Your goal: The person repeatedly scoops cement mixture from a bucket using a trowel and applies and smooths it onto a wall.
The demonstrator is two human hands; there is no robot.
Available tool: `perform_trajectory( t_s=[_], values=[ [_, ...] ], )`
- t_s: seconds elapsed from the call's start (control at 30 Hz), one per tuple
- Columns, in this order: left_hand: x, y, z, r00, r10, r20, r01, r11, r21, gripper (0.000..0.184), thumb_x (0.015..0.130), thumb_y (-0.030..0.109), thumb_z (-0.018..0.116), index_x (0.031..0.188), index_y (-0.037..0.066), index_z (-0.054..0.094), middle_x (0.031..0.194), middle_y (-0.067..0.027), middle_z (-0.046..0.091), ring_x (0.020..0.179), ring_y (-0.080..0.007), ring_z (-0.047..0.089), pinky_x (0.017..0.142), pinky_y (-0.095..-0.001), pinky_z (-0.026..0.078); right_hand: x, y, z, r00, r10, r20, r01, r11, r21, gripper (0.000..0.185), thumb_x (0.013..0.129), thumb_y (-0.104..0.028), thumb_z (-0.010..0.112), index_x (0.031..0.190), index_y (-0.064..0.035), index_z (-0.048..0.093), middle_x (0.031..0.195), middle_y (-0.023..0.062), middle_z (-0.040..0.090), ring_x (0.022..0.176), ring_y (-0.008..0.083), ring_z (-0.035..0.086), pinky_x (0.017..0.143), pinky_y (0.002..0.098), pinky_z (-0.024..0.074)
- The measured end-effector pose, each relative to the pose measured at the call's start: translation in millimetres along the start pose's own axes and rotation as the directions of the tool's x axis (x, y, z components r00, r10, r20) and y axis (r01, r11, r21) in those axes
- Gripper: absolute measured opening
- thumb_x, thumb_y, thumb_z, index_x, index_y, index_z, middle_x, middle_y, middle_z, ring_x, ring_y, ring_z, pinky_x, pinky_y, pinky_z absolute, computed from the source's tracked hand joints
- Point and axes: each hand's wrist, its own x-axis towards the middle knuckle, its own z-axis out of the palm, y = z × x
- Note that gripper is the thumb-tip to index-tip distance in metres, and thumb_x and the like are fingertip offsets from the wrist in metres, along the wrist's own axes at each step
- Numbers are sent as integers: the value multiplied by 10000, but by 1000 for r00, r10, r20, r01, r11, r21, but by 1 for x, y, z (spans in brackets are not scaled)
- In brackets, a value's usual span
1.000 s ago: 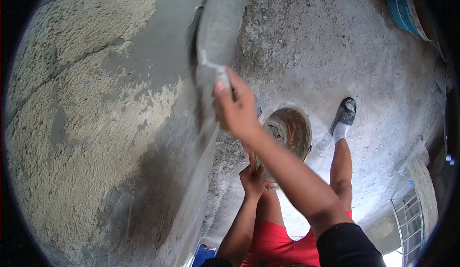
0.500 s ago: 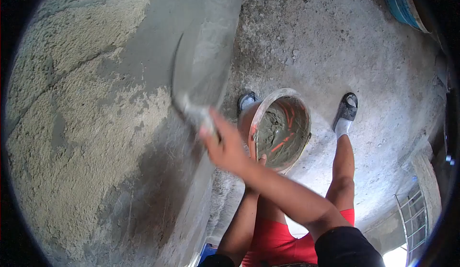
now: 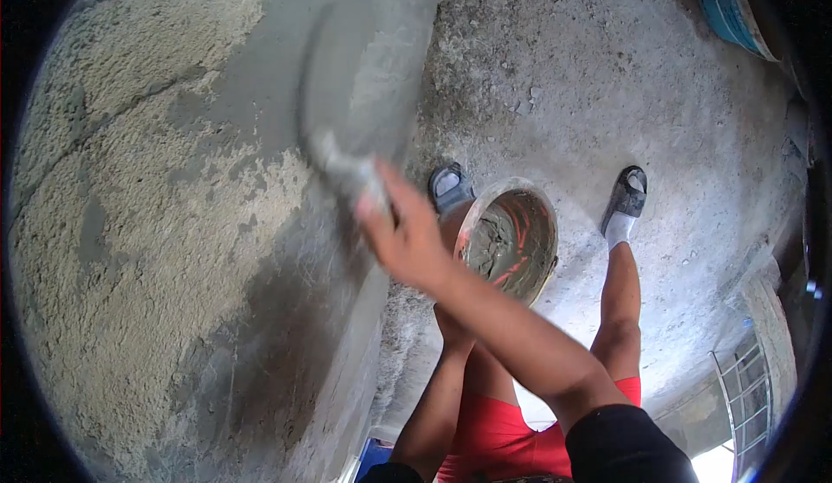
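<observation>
My right hand (image 3: 406, 240) is closed around the pale handle of a plastering trowel (image 3: 334, 155), which is smeared by motion. Its blade lies against the wall (image 3: 347, 76), over a band of smooth, wet grey mortar beside rough, sandy render. Below my right forearm, my left hand (image 3: 452, 331) is at the near side of a bucket (image 3: 544, 195); its fingers are mostly hidden by the forearm. Tilted towards me, the bucket contains wet grey mortar (image 3: 496, 245) and shows orange streaks inside.
My two sandalled feet (image 3: 449, 187) stand apart on the rough concrete floor (image 3: 537, 110). A blue bucket (image 3: 724, 15) lies at the upper right. Towards the lower right is a metal grille (image 3: 747, 396). The wall meets the floor left of the bucket.
My right hand and the trowel have moved slightly up and left along the wall. The bucket has dropped a little towards me, uncovering more of the left sandal. My left fingers are now hidden.
</observation>
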Motion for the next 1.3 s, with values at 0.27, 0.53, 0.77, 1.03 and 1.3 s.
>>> perform_trajectory(
  t_s=[0.27, 0.53, 0.77, 1.03, 1.3],
  values=[
    [-24, -46, 27, 921, -311, 233, 327, 944, -34, 384, 952, 297, 627, 1231, 47, 541, 1162, -97, 647, 1051, -233, 607, 877, -380, 464, -37, -18, -35, 960, 261, 98, -265, 964, 31, 438, 974, -156, 604, 1328, 87, 516, 1122, 263, 679, 1089, 373, 668, 979, 418, 495],
    [3, 29, 10, 888, -449, 98, 455, 829, -326, 315, 969, 203, 688, 1166, -24, 592, 774, -48, 683, 578, -141, 604, 596, -280, 514, -89, -38, 16, 984, -106, 144, 87, 988, 129, 503, 930, -145, 669, 1380, 31, 529, 1308, 241, 620, 1109, 399, 660, 972, 435, 509],
    [-16, -15, 27, 941, -328, 83, 337, 883, -326, 228, 947, 207, 687, 1075, 54, 576, 804, -11, 608, 647, -122, 574, 581, -341, 485, -22, -8, -27, 929, 368, 49, -371, 922, 107, 478, 977, -222, 636, 1336, 77, 532, 1211, 240, 662, 1096, 267, 658, 971, 372, 496],
    [-3, 29, 6, 725, -646, 238, 664, 564, -492, 299, 972, 204, 683, 1169, -14, 628, 834, -21, 659, 646, -109, 565, 608, -272, 490, -36, -49, 7, 995, -40, 92, 26, 989, 147, 459, 948, -147, 662, 1331, 74, 541, 1169, 254, 667, 1069, 353, 676, 949, 396, 512],
    [-17, -24, 43, 866, -475, -159, 344, 796, -498, 216, 940, 234, 726, 948, 23, 678, 855, -57, 666, 867, -202, 654, 850, -399, 561, -35, -20, -25, 959, 283, 21, -283, 957, 62, 409, 990, -139, 590, 1344, 54, 521, 1117, 201, 677, 935, 266, 679, 880, 373, 520]
  ],
)
